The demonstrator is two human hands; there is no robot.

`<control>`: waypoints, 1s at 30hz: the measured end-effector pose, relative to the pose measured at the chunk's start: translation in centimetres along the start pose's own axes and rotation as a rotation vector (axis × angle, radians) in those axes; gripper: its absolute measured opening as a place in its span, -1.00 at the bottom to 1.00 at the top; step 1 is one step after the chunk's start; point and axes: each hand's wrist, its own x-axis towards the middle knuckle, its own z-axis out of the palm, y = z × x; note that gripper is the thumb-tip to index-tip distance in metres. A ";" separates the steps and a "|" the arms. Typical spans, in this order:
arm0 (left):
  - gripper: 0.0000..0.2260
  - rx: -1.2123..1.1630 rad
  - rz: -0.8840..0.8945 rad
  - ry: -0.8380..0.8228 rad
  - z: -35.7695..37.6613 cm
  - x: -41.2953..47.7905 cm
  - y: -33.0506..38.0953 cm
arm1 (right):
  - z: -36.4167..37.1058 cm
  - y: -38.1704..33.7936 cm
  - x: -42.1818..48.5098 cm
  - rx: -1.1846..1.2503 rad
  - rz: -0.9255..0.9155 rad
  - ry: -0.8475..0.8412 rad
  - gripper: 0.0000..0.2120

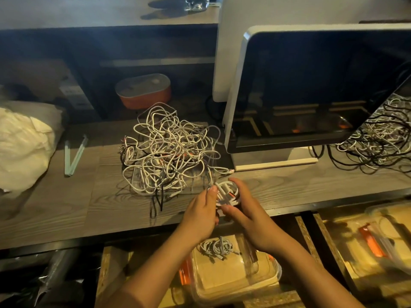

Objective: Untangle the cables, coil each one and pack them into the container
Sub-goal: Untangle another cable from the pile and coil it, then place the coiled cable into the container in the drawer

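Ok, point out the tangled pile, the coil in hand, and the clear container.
tangled pile [169, 150], head view, centre of heap.
coil [230, 188], head view, exposed white loops.
clear container [222, 276], head view, bare floor.

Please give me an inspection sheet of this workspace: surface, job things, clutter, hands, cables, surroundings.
Surface: grey wood-grain desk.
Job's things: white tangle at desk centre; small coil held before it; clear container below the desk edge, one coiled cable inside.
Clutter: white bag and two green sticks at left; orange box behind the tangle.
Hands: left hand pinches the coil; right hand curls round it.
Cables: second tangle, black and white, at right by the monitor.
Surroundings: glass on the upper shelf.
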 end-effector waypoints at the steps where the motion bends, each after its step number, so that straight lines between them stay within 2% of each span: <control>1: -0.62 0.009 0.027 -0.010 0.0 0.0 -0.1 | -0.2 -0.1 -0.1 0.065 0.004 -0.014 -0.56; 3: -0.64 -0.054 0.041 -0.051 0.0 0.0 -0.1 | -0.6 -0.2 -0.2 0.206 0.017 -0.034 -0.60; 6: -0.68 -0.324 0.002 -0.151 0.1 -0.1 -0.1 | -1.0 -0.1 -0.1 0.350 0.049 -0.041 -0.59; 7: -0.70 -0.347 0.007 -0.164 0.1 -0.2 -0.2 | -1.2 -0.1 -0.1 0.368 0.054 -0.042 -0.57; 13: -0.80 -0.175 0.070 -0.195 0.1 -1.7 -1.4 | -1.6 1.5 -2.2 0.283 0.056 0.045 -0.47; 16: -0.88 -0.038 0.045 -0.084 0.8 -1.9 -2.7 | -0.6 3.9 -3.0 0.253 0.140 0.109 -0.51; 18: -0.90 -0.035 -0.034 -0.023 1.8 -2.3 -4.1 | 0.6 5.3 -3.4 0.236 0.182 0.134 -0.58; 22: -0.73 -0.172 -0.206 -0.022 4.0 -3.2 -7.4 | 2.3 8.3 -4.6 0.148 0.277 0.184 -0.70; 26: -0.68 -0.246 -0.393 -0.062 5.7 -3.1 -10.5 | 3.7 11.7 -5.2 0.144 0.409 0.174 -0.66; 30: -0.56 -0.359 -0.562 -0.053 6.7 -2.1 -12.3 | 4.6 14.4 -4.8 0.332 0.602 0.139 -0.56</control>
